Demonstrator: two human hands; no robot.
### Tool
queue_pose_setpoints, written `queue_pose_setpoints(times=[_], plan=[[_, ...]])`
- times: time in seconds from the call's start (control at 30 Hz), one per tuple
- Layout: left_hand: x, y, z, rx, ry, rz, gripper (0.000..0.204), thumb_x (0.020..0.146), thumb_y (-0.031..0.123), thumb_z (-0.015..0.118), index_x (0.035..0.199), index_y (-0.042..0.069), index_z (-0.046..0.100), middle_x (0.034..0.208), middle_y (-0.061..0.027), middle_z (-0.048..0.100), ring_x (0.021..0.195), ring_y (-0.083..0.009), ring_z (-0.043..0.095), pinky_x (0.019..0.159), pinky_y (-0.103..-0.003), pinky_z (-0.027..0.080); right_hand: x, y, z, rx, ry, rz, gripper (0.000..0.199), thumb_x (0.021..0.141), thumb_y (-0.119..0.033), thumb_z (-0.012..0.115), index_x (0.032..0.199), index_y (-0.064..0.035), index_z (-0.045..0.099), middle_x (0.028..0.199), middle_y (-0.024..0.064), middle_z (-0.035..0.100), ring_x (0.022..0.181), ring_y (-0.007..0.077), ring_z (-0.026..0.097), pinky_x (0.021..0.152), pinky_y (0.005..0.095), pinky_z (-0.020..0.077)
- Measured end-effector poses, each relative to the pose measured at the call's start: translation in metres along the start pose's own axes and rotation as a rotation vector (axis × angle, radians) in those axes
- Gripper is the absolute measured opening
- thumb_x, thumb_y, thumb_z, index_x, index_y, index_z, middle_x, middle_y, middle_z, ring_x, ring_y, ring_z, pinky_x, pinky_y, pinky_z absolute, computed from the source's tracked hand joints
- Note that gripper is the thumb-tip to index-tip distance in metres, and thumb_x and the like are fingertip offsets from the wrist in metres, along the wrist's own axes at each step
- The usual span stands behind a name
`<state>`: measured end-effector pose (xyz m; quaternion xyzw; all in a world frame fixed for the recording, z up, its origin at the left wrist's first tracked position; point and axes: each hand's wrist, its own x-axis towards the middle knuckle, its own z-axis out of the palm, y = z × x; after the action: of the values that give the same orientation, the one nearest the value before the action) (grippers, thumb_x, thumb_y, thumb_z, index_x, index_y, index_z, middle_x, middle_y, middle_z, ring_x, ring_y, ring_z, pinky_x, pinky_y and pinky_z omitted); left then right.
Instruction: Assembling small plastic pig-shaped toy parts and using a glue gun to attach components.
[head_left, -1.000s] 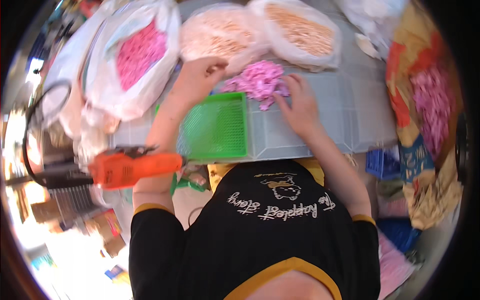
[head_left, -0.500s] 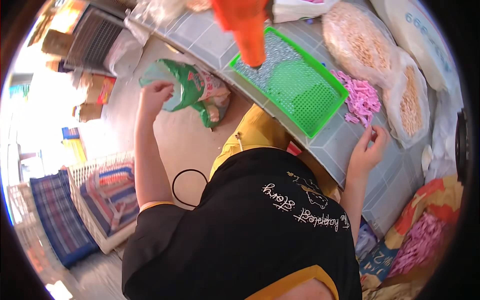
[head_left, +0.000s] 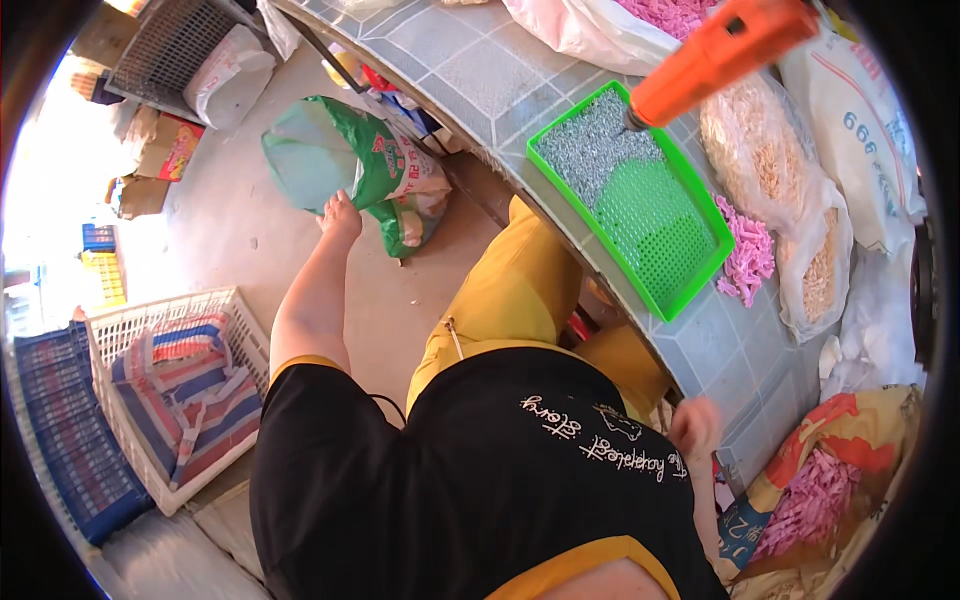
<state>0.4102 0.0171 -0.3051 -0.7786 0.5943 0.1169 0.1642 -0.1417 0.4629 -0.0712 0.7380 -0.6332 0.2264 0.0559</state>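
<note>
Nearest the camera, the right hand [head_left: 693, 425] hangs low beside the black shirt, just under the edge of the tiled table [head_left: 480, 85]; it is blurred, so how far its fingers are curled cannot be told, and nothing shows in it. On the other side, the left arm stretches down and away from the body toward the floor, and the left hand [head_left: 340, 215] rests against the lower edge of a green bag [head_left: 335, 160] that sits on the concrete beside the table; the fingers are hidden against the bag, so whether they grip it or only touch it cannot be told. A white crate [head_left: 175, 390] with striped cloth inside stands on the floor to the left, with a blue crate [head_left: 60, 430] just beside it. On the table lies a green tray [head_left: 650, 220], its far half covered with small grey metal pieces and its near half bare mesh. An orange tool [head_left: 715, 55] hangs over the tray's far corner, its tip near the grey pieces. Pink pieces [head_left: 748, 262] lie loose just beside the tray's right edge, touching clear sacks [head_left: 765, 150] of pale chips. Farther along, a larger white sack [head_left: 865, 120] stands at the table's end.
</note>
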Motion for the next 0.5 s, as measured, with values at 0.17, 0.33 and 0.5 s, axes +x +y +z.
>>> queue_pose_setpoints(times=[0.17, 0.33, 0.5], plan=[[0.026, 0.006, 0.026, -0.046, -0.072, -0.026, 0.053, 0.095, 0.02, 0.054, 0.145, 0.013, 0.04, 0.14, -0.0113, 0.058, 0.135, -0.027, 0.05, 0.117, -0.058, 0.024, -0.016, -0.039, 0.029, 0.292, -0.497, 0.139, 0.028, 0.082, 0.0, 0.069, 0.11, -0.0046, 0.066, 0.1, 0.0157, 0.066, 0.086, 0.0325, 0.066, 0.076, 0.0381, 0.0531], [-0.007, 0.035, 0.014, 0.046, -0.068, 0.346, 0.043, 0.089, 0.021, 0.056, 0.132, 0.02, 0.054, 0.11, -0.0137, 0.072, 0.103, -0.0296, 0.07, 0.099, -0.054, 0.04, 0.046, -0.051, 0.07, 0.571, -0.497, 0.503, 0.013, 0.094, 0.001, 0.06, 0.105, 0.0, 0.066, 0.099, 0.0159, 0.067, 0.092, 0.0299, 0.068, 0.079, 0.0332, 0.0527], [-0.179, 0.084, -0.047, -0.149, 0.008, 0.786, 0.031, 0.083, 0.012, 0.055, 0.114, 0.013, 0.06, 0.082, -0.0168, 0.071, 0.078, -0.035, 0.069, 0.079, -0.048, 0.051, 0.145, -0.083, 0.113, 0.846, -0.627, 0.53, 0.018, 0.096, 0.0, 0.059, 0.113, 0.0006, 0.062, 0.096, 0.0091, 0.066, 0.079, 0.0146, 0.064, 0.071, 0.0274, 0.0505]])
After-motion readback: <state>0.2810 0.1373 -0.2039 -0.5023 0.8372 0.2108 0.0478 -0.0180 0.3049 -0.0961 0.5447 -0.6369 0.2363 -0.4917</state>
